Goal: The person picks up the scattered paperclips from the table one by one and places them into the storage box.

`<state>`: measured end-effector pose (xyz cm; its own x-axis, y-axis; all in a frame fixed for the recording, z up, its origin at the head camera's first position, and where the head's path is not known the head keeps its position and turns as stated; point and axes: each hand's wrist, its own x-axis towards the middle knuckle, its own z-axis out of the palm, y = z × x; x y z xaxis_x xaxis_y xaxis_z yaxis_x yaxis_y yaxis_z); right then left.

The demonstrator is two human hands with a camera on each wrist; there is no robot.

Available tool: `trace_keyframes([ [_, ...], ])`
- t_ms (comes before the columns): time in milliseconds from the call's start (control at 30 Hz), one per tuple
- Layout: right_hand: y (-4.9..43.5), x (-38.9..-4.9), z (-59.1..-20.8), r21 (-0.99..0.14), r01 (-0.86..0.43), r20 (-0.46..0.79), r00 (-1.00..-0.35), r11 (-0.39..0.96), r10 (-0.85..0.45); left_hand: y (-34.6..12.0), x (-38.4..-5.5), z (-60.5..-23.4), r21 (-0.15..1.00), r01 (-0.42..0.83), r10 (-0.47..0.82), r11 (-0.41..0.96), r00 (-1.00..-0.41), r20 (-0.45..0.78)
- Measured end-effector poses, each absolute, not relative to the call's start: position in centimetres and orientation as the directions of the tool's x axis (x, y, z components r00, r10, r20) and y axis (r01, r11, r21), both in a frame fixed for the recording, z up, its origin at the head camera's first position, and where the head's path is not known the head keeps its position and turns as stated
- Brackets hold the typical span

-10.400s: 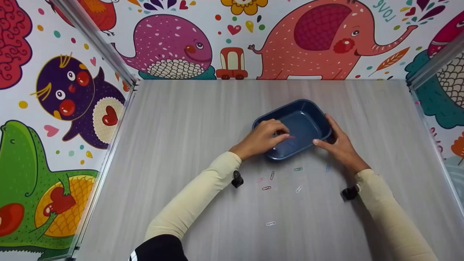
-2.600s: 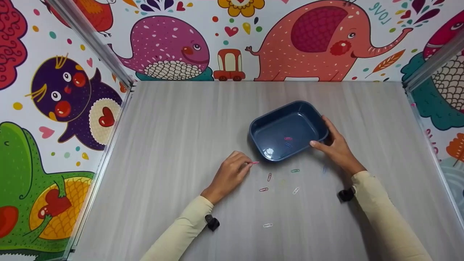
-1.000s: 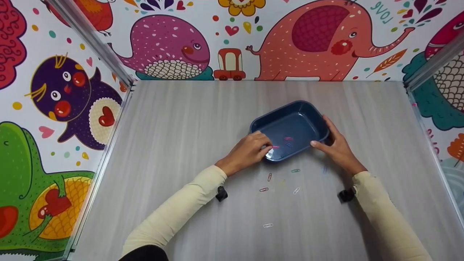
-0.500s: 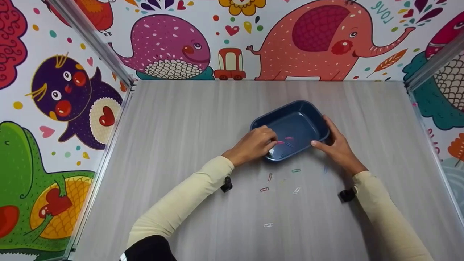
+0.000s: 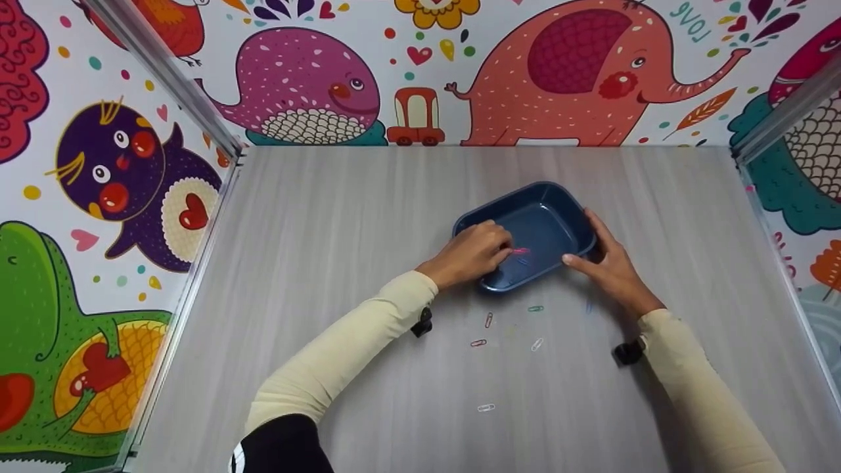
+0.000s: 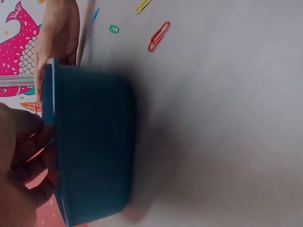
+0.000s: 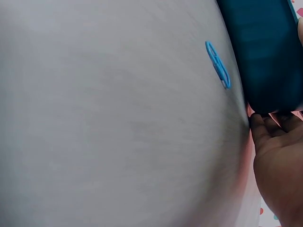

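Note:
A dark blue plastic bin [image 5: 558,226] stands on the table at an angle. My left hand [image 5: 470,255] reaches over its near left rim and pinches a pink paper clip [image 5: 519,250] between thumb and fingertips, low inside. Another pink clip lying there is overlapped by the pinched one, and a blue paper clip [image 5: 523,261] lies on the bin's floor beside them. My right hand [image 5: 614,266] holds the bin's right end, thumb at the near rim and fingers around the far side. In the left wrist view, the bin wall [image 6: 94,142] hides most of the inside.
In front of the bin, loose paper clips lie on the table: green [image 5: 536,309], two red, one upright-lying [image 5: 489,320], one flat [image 5: 478,343], a faint yellow clip [image 6: 142,5], a white clip [image 5: 537,345], another white clip [image 5: 486,408] nearer, and a light blue clip [image 7: 218,65] by my right hand.
My left hand took a pink clip from the table and carried it over the rim, then further right into the bin, up to the other pink clip. My right hand stays on the bin.

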<state>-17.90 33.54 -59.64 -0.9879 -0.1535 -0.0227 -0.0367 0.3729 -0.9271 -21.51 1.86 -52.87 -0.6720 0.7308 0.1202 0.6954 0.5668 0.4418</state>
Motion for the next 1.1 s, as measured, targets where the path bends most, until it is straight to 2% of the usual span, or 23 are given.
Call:
trace_keyframes([
  [467, 33.7, -18.0, -59.8, -0.933, -0.053, -0.008, -0.986, 0.357, -0.166, 3.4, -23.7, -52.7, 0.383, 0.706, 0.744, 0.596, -0.665, 0.069],
  [800, 33.8, -18.0, -59.8, -0.926, -0.037, -0.027, -0.986, 0.375, -0.163, 4.2, -24.8, -52.4, 0.486, 0.63, 0.703, 0.606, -0.71, 0.044],
  [1100, 33.8, -18.1, -59.8, -0.923, -0.021, -0.046, -0.985, 0.385, -0.164, 5.4, -25.9, -51.6, 0.485, 0.651, 0.746, 0.584, -0.666, -0.005],
])
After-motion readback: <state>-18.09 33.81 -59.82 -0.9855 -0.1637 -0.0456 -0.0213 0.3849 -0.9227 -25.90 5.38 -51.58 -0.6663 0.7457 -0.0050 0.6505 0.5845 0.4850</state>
